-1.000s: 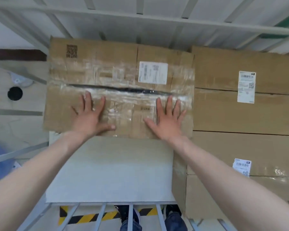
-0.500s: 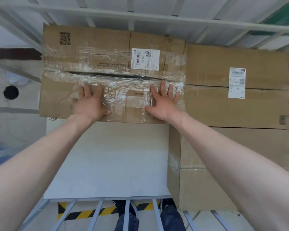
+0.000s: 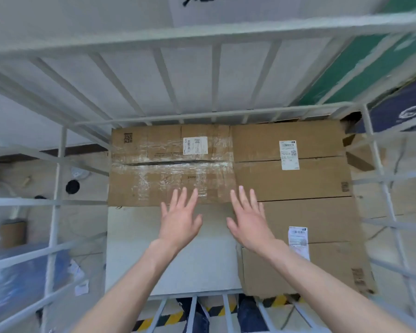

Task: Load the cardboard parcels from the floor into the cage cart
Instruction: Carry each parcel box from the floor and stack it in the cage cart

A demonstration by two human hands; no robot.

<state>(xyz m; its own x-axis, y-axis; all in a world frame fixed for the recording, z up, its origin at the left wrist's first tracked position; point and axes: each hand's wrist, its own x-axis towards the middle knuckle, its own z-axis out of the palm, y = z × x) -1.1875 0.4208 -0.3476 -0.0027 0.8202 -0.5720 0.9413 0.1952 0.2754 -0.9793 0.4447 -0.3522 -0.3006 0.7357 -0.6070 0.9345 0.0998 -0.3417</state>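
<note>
head view | cage cart: 3 cardboard parcels | left hand, right hand: grip open, empty

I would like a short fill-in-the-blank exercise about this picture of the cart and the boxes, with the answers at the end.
1. Both hands, left and right, are open and hold ____.
2. The taped box lies in the far ____ corner of the cart.
3. The number of white labels on the taped box is ____.
4. The bare cart floor lies to the ____ of the near box.

Answers: nothing; left; one; left
</note>
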